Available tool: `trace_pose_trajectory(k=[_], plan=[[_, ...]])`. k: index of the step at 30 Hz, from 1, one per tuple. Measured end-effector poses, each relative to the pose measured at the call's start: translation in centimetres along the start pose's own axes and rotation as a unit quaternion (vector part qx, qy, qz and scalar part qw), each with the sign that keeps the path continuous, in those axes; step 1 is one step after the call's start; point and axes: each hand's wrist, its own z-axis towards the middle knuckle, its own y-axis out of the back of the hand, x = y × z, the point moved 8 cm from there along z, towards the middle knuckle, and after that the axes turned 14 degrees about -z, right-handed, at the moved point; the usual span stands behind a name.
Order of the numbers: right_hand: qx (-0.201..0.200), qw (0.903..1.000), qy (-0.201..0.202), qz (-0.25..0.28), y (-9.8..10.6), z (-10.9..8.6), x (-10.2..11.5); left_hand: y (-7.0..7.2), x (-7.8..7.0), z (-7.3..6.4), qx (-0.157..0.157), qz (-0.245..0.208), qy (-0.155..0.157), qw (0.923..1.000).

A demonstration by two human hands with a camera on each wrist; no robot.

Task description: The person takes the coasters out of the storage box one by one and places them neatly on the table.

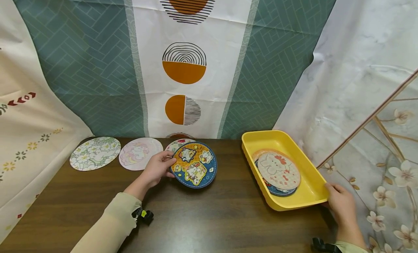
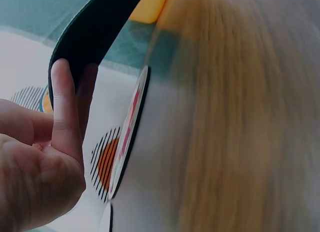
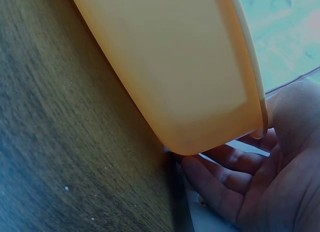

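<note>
My left hand (image 1: 160, 167) pinches the left edge of a round placemat (image 1: 195, 166) with a blue rim and cartoon figures on orange. In the left wrist view, the placemat's dark underside (image 2: 95, 30) faces the camera, fingers against it, above the wooden table. My right hand (image 1: 343, 204) grips the near right corner of a yellow tray (image 1: 311, 187), its fingers under the corner in the right wrist view. Inside the tray a pale round mat with a cartoon animal (image 1: 277, 169) overlaps a blue-rimmed mat (image 1: 282, 192).
Along the back of the table (image 1: 225, 224) lie a white floral mat (image 1: 94, 154), a pink mat (image 1: 140, 154) and another floral mat (image 1: 177, 144), partly covered by the held one. A patterned curtain (image 1: 107, 64) hangs behind; a flowered cloth (image 1: 385, 144) borders the right.
</note>
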Motion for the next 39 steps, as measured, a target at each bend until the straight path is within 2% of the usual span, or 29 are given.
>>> trace_pose_trajectory(k=[7, 20, 29, 39], plan=[[-0.008, 0.9999, -0.006, -0.005, 0.2, -0.2, -0.1, 2.7, -1.1, -1.0, -0.005, 0.011, -0.009, 0.9999], [-0.013, 0.9999, -0.005, -0.003, 0.2, -0.4, 0.2, 9.2, -2.5, -3.5, -0.031, 0.032, -0.017, 0.9989], [-0.010, 0.9999, -0.012, 0.006, 0.1, -0.2, -0.1, 13.4, -2.3, -5.1, -0.057, 0.059, -0.012, 0.9966], [-0.012, 0.9998, -0.013, 0.008, 0.1, -0.1, 0.2, 16.7, -2.7, -7.2, -0.065, 0.081, -0.014, 0.9945]])
